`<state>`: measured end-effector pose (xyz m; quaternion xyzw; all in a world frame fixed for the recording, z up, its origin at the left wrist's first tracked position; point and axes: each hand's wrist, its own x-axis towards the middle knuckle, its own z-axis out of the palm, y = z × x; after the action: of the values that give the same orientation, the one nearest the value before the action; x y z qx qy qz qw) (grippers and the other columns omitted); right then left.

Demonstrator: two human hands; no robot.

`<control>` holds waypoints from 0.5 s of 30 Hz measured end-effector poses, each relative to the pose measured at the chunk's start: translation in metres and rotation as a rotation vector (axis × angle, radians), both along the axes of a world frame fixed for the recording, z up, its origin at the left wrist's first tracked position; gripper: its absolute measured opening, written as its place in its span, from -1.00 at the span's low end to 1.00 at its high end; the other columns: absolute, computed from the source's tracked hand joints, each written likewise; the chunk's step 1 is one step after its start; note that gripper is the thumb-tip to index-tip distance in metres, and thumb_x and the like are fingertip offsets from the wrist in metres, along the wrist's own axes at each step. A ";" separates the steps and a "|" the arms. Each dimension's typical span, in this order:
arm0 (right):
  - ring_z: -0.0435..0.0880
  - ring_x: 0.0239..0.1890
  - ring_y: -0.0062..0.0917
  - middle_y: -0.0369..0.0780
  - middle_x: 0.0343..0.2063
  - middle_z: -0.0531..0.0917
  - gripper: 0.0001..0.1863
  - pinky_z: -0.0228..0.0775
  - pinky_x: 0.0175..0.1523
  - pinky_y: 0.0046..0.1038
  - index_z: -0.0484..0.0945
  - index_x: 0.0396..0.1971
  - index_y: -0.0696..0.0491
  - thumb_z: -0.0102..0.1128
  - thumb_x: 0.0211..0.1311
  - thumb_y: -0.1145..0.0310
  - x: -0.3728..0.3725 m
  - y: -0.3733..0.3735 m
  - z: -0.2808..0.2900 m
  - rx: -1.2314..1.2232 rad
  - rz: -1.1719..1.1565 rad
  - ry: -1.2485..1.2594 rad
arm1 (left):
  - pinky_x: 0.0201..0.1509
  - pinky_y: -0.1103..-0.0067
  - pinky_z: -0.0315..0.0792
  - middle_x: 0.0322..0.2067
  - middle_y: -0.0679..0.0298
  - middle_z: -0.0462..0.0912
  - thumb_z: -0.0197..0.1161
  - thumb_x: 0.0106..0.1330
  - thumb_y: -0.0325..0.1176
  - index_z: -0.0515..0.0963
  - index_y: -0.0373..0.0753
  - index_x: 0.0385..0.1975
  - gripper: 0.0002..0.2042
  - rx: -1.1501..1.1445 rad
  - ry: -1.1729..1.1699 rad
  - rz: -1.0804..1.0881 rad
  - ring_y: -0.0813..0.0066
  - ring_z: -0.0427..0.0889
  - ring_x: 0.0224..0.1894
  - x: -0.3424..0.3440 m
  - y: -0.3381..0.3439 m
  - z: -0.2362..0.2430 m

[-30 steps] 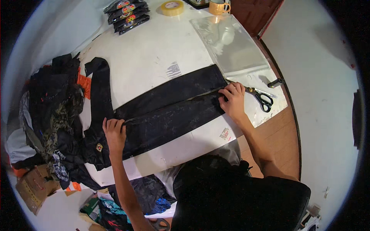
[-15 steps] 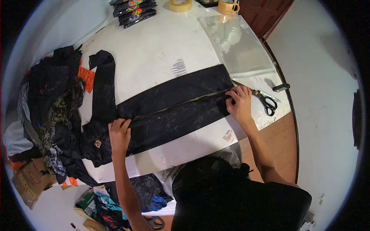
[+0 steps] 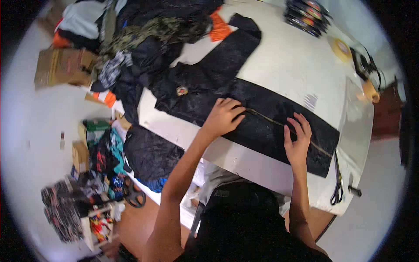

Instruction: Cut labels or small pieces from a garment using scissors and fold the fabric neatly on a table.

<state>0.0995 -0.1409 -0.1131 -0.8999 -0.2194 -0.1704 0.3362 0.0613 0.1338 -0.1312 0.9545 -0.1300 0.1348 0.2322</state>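
A black garment (image 3: 279, 105) lies flat on the white table, with one long narrow part bent toward the far side. A thin tan line, like a seam or zipper, runs along its broad part. A small round badge (image 3: 181, 91) shows near its left end. My left hand (image 3: 223, 117) rests on the cloth near the left end of the tan line, thumb apart from the fingers. Farther right, my right hand (image 3: 299, 139) is spread over the garment near the same line. Neither hand visibly grips anything. Black-handled scissors (image 3: 337, 192) lie beside the garment's right end.
Clothes in a heap (image 3: 148, 39) cover the table's left end. At the back are black packets (image 3: 307, 17), a tape roll (image 3: 341, 49) and a tan mug (image 3: 371, 91). Clear plastic sheeting (image 3: 354, 122) lies at the right. A cardboard box (image 3: 63, 67) and bagged goods stand on the left.
The view has swung to the left, showing more of the clutter there. My right hand has left the garment's right end and come closer to my left; its fingers have spread.
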 end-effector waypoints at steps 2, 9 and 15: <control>0.48 0.13 -0.16 -0.10 0.00 0.57 -0.79 0.26 0.24 -0.20 0.63 -0.20 0.09 0.25 0.13 0.46 0.033 0.038 0.001 0.069 0.121 0.011 | 0.09 0.32 0.35 -0.08 0.20 0.58 0.35 0.13 -0.36 0.65 -0.19 -0.22 -0.79 -0.091 -0.158 0.160 0.20 0.52 0.03 -0.015 0.001 -0.003; 0.57 0.00 -0.14 -0.09 -0.07 0.63 -0.72 0.41 0.13 -0.24 0.61 -0.20 0.11 0.19 0.02 0.59 0.172 0.177 -0.014 -0.022 0.538 -0.096 | 0.10 0.29 0.33 -0.04 0.16 0.55 0.33 0.09 -0.51 0.62 -0.21 -0.27 -0.81 -0.240 -0.347 0.580 0.10 0.48 0.08 -0.040 0.015 -0.018; 0.45 0.17 -0.20 -0.12 0.10 0.53 -0.37 0.29 0.26 -0.19 0.45 0.12 0.06 0.10 -0.09 0.67 0.226 0.263 -0.040 -0.335 0.792 -0.122 | -0.02 0.33 0.43 0.02 0.10 0.53 0.22 0.13 -0.58 0.59 -0.24 -0.14 -0.73 -0.210 -0.348 0.742 0.12 0.57 -0.04 -0.015 0.095 -0.010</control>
<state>0.3253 0.1225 -0.1528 -0.7766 -0.5918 -0.0434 0.2115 0.0460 0.2286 -0.1413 0.8707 0.1998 0.3810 0.2384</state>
